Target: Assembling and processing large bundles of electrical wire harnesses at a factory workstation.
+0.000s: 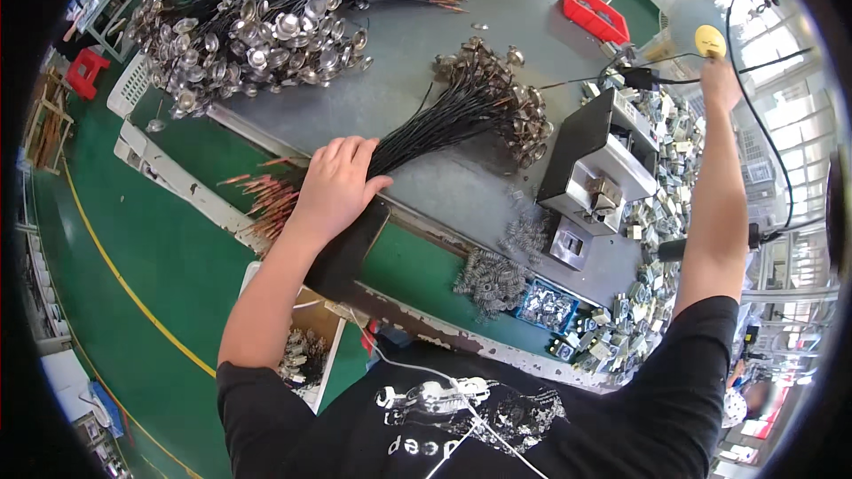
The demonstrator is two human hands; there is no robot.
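Observation:
My left hand (pixel 340 179) lies over a bundle of black wires (pixel 426 129), its fingers curled round it and the thumb to the right. Bare copper-coloured ends (pixel 266 200) stick out on the hand's near-left side. Round metal caps (pixel 525 124) crown the other end of the bundle, on the grey table. Far to the right, my right hand (pixel 721 84) is raised at arm's length with its fingers closed, against a yellow disc (pixel 710 40). What those fingers hold is too small to make out. Black cables (pixel 674 80) run beside that hand.
More capped wires (pixel 266 44) are heaped at the far left of the table (pixel 399 44). A metal bench device (pixel 599 164) stands right of centre, among many small pale parts (pixel 657 133). Springs (pixel 493 279), a blue tray (pixel 546 303) and a red bin (pixel 595 13) are also there.

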